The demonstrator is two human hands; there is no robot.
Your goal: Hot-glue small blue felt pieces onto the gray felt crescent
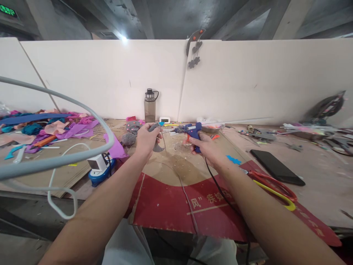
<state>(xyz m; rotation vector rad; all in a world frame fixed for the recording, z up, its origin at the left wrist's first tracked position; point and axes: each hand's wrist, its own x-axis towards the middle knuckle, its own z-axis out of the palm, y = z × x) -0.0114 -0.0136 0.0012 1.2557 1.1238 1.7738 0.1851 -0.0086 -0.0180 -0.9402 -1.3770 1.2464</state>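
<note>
My left hand point(148, 141) is closed on a small grey felt piece point(158, 148), whose shape is partly hidden by the fingers. A thin grey yarn point(182, 184) trails from it down over the front of the cardboard. In my right hand point(207, 149) is a blue hot glue gun point(195, 131), its nozzle pointing left toward the felt and a glue stick sticking out behind. The gun and the felt are apart. A ball of grey yarn point(128, 139) lies just left of my left hand.
Red-handled scissors point(275, 184) and a black phone point(277, 166) lie to the right. A charger plug point(97, 163) on a blue socket stands left, below a looping grey tube point(91, 110). Felt scraps point(57, 127) cover the far left. A bottle point(150, 106) stands by the white partition point(110, 77).
</note>
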